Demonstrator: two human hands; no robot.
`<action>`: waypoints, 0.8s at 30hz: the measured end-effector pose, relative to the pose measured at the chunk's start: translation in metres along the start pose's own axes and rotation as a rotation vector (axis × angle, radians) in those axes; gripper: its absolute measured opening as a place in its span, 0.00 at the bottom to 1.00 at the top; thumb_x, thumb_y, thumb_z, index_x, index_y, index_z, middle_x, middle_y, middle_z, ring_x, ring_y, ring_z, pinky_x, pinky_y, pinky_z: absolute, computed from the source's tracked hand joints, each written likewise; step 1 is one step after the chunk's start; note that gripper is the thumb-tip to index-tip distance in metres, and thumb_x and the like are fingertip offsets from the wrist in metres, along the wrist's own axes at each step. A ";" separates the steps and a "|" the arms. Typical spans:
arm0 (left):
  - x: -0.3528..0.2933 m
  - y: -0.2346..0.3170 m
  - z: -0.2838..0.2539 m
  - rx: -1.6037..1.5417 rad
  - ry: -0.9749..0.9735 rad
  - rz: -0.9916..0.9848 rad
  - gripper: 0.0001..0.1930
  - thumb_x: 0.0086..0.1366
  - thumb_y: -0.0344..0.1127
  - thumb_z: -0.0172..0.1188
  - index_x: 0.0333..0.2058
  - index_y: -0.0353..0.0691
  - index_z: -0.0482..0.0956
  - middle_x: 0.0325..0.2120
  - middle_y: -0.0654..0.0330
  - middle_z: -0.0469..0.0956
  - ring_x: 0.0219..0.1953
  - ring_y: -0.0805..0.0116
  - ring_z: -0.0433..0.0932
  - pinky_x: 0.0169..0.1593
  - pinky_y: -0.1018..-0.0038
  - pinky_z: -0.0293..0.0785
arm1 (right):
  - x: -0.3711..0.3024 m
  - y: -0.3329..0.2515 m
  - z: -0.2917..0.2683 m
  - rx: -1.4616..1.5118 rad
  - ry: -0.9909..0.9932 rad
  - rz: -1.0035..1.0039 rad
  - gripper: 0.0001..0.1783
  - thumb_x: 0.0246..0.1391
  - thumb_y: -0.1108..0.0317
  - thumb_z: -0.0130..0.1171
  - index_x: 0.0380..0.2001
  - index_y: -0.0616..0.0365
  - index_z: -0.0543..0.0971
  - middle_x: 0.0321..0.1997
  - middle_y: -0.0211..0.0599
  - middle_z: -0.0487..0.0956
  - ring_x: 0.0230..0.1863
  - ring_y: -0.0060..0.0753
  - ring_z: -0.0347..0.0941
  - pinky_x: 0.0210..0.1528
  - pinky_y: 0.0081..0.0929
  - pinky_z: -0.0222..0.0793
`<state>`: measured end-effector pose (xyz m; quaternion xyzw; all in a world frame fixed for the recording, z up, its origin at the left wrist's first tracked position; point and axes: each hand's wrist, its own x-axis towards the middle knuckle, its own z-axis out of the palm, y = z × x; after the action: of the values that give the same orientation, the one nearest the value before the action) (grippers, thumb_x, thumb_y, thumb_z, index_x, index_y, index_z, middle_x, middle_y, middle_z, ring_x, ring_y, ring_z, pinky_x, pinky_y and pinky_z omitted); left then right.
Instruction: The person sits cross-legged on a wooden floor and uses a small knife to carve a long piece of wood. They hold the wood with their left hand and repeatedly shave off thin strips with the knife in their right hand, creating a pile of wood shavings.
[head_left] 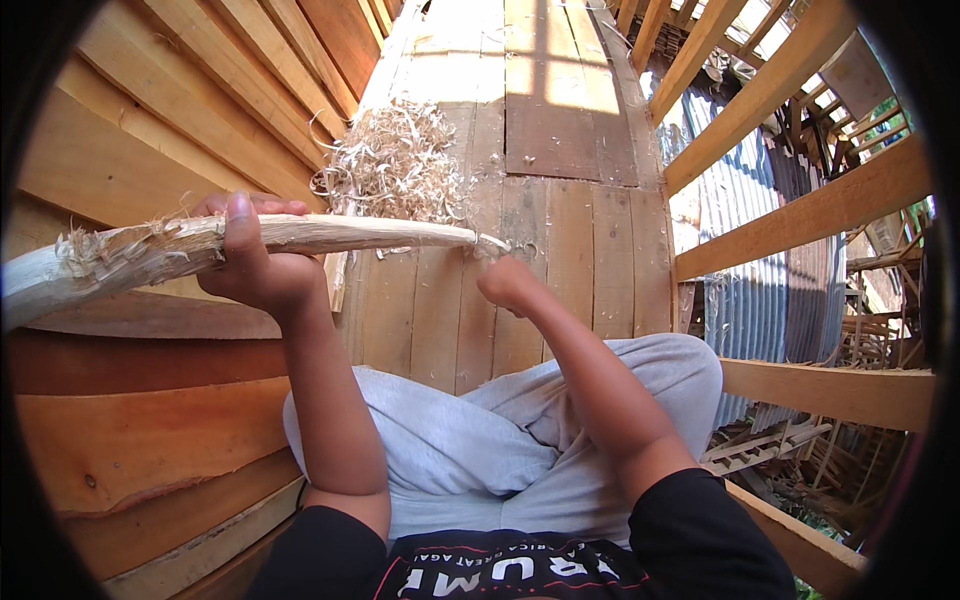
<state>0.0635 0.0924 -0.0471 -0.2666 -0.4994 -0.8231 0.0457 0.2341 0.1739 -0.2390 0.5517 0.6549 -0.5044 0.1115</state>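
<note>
A long, peeled, pale wooden pole (370, 232) reaches from the left edge to the middle of the view, bending slightly down at its thin right end. My left hand (262, 275) is wrapped around it from below, thumb over the top. Left of that hand, rough frayed fibres (95, 250) cling to the wood. At the thin end, my right hand (510, 287) is closed, its knuckles close under the tip. Thin curled strips show there. Whether this hand grips the tip or a small tool is hidden.
Curly wood shavings (395, 160) lie heaped on the plank floor (570, 230) ahead. Stacked boards (150, 430) line my left side. A slatted wooden railing (800, 205) runs along the right, with corrugated metal sheets (750, 300) beyond it. My crossed legs (460, 430) are below the pole.
</note>
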 end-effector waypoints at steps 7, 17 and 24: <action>0.010 -0.003 -0.009 0.019 0.055 -0.008 0.12 0.53 0.38 0.57 0.28 0.35 0.68 0.10 0.57 0.67 0.15 0.65 0.69 0.24 0.69 0.72 | 0.013 0.012 -0.006 -0.119 0.039 -0.019 0.26 0.63 0.58 0.40 0.31 0.76 0.75 0.26 0.57 0.77 0.18 0.48 0.75 0.23 0.42 0.72; 0.027 0.019 -0.030 0.013 0.116 0.071 0.11 0.51 0.36 0.58 0.28 0.35 0.69 0.14 0.58 0.68 0.15 0.64 0.70 0.25 0.71 0.72 | 0.018 0.034 -0.070 -0.296 0.319 -0.103 0.16 0.58 0.63 0.52 0.46 0.58 0.80 0.42 0.51 0.81 0.45 0.52 0.77 0.49 0.41 0.72; 0.037 0.026 -0.044 -0.020 0.109 0.091 0.10 0.51 0.35 0.58 0.28 0.35 0.70 0.14 0.59 0.66 0.16 0.65 0.68 0.25 0.72 0.71 | 0.014 0.067 -0.094 -0.549 0.100 -0.198 0.11 0.48 0.66 0.68 0.34 0.61 0.83 0.34 0.52 0.82 0.37 0.48 0.79 0.40 0.36 0.72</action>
<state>0.0235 0.0494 -0.0246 -0.2440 -0.4752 -0.8385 0.1074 0.3234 0.2480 -0.2409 0.4585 0.8220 -0.2892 0.1746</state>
